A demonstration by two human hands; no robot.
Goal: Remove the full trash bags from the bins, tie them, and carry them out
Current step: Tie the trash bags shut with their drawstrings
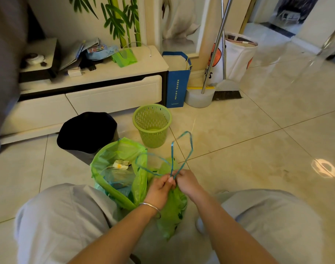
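Two green trash bags sit on the floor between my knees. One green bag [117,168] stands open at the left with paper and wrappers inside. A second, gathered green bag [172,210] lies under my hands. My left hand [160,189] and my right hand [187,182] meet above it, both pinching its blue drawstring loops [182,149], which stand up in the air. A bare green mesh bin [152,124] stands behind the bags. A bin lined with a black bag [86,132] stands to its left.
A low white TV cabinet [98,92] with clutter on top runs along the left. A blue paper bag [177,86], a broom with dustpan [220,88] and a white laundry bag [237,56] stand by the wall. Glossy tiled floor [258,140] stretches to the right.
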